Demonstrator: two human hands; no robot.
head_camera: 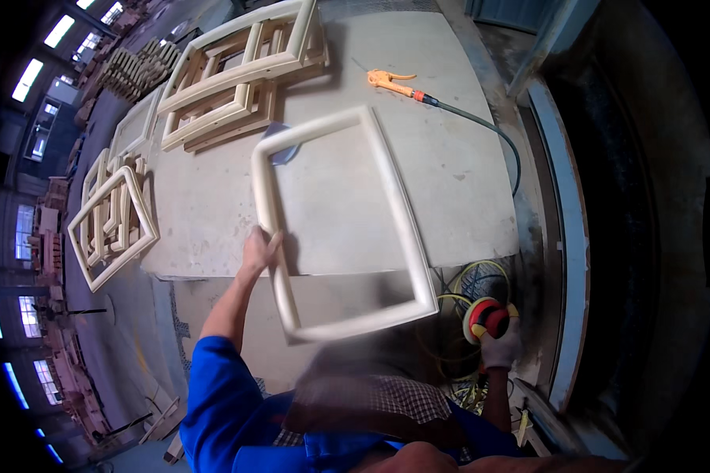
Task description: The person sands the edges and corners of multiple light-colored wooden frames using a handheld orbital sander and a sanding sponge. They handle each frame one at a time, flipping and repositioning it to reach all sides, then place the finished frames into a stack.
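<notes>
My bare left hand grips the left side of a pale wooden frame, which is tilted over the near edge of the table. In my gloved right hand, to the right of the frame's lower corner, is a red and black palm sander, its round pad facing left. A sanding disc or similar round sheet shows behind the frame's upper left corner. An orange air blow gun lies on the table beyond the frame, joined to a dark hose.
Stacked wooden frames stand on the table's far left part. More frames are piled at the left. Coiled yellow hoses hang by the table's near right corner. A blue metal edge runs along the right.
</notes>
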